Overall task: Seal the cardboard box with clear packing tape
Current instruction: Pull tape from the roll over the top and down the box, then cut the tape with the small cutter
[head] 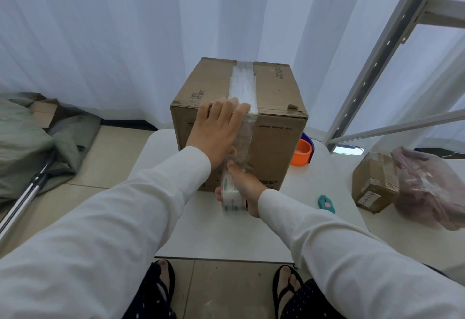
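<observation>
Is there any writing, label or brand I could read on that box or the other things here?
None reads clearly.
Cardboard box, top: small print near the left and right edges, too blurred to read.
Cardboard box, front: a few characters beside the right hand, blurred and partly hidden.
Tape roll: coloured marks, no legible words.
Small parcel: white label with handwritten marks, too small to read.

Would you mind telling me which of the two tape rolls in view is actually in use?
The clear tape roll in the right hand, its strip running up the cardboard box; the orange roll sits untouched beside the box.
</observation>
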